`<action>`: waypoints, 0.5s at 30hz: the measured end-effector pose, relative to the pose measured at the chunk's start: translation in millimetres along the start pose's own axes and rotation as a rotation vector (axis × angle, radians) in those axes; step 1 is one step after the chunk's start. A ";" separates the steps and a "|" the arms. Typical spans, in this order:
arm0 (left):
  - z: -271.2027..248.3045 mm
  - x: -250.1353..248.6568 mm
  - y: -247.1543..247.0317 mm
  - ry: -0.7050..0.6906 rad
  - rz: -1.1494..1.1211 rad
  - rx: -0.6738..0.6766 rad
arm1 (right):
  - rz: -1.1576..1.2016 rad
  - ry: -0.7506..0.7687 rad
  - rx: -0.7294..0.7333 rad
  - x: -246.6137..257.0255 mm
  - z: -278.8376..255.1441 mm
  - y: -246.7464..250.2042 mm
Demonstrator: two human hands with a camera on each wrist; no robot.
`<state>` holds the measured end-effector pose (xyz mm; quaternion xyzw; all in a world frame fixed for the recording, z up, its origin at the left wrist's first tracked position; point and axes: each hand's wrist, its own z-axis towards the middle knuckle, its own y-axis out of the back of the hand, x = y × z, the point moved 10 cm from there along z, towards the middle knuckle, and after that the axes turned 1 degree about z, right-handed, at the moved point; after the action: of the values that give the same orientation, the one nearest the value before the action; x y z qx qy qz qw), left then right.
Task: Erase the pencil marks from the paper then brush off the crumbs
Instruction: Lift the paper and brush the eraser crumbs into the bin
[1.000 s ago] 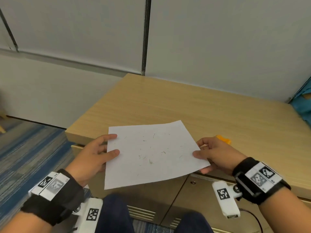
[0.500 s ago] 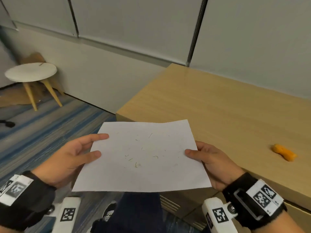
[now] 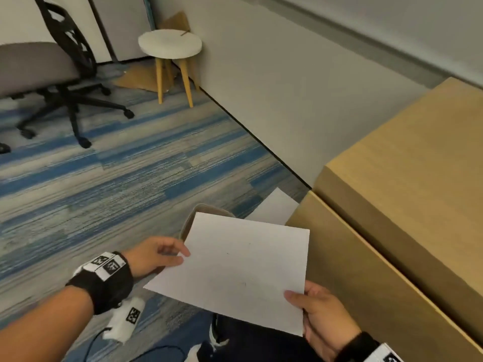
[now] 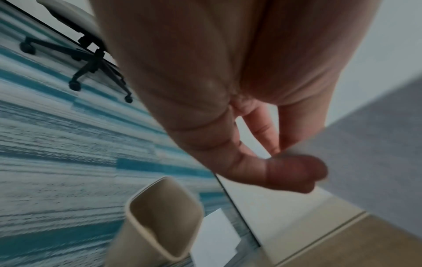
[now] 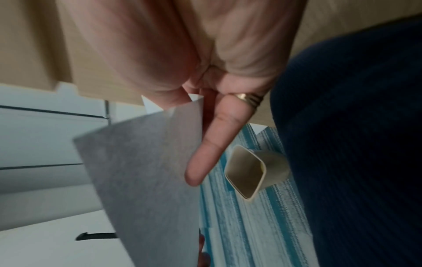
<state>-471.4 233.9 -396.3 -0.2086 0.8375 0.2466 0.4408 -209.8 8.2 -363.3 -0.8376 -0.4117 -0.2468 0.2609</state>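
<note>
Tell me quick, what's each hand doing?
Left hand: pinches the left edge of the sheet of paper.
Right hand: grips the paper's near right corner.

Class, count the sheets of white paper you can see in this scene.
2. One sheet is held over the bin by the left hand and right hand; a second sheet lies on the carpet beside the cabinet. Others may be hidden.
</note>
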 end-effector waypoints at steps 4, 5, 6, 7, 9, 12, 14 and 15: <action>59.9 47.3 5.6 0.067 0.144 -0.039 | -0.016 -0.043 -0.079 -9.6 42.7 -10.3; 75.7 58.3 8.3 0.085 0.182 -0.056 | -0.022 -0.049 -0.092 -10.1 51.6 -14.0; 89.2 63.2 9.8 0.106 0.221 -0.072 | -0.024 -0.048 -0.117 -10.2 59.9 -16.4; 101.6 67.7 9.8 0.128 0.262 -0.087 | -0.024 -0.048 -0.145 -11.3 68.7 -17.8; 121.9 68.0 7.7 0.136 0.388 -0.094 | -0.022 -0.053 -0.183 -15.7 89.1 -20.8; 133.6 46.8 -10.5 0.021 0.519 -0.067 | 0.021 -0.057 -0.252 -26.5 123.4 -22.7; 129.8 30.4 -41.2 -0.113 0.554 0.031 | 0.037 -0.056 -0.306 -33.2 147.0 -23.2; 125.7 30.2 -60.2 -0.153 0.610 0.096 | 0.047 -0.057 -0.327 -37.4 158.2 -23.4</action>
<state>-373.2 257.3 -497.1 0.0926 0.8364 0.3426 0.4177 -217.7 100.8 -498.7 -0.8850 -0.3533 -0.2806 0.1150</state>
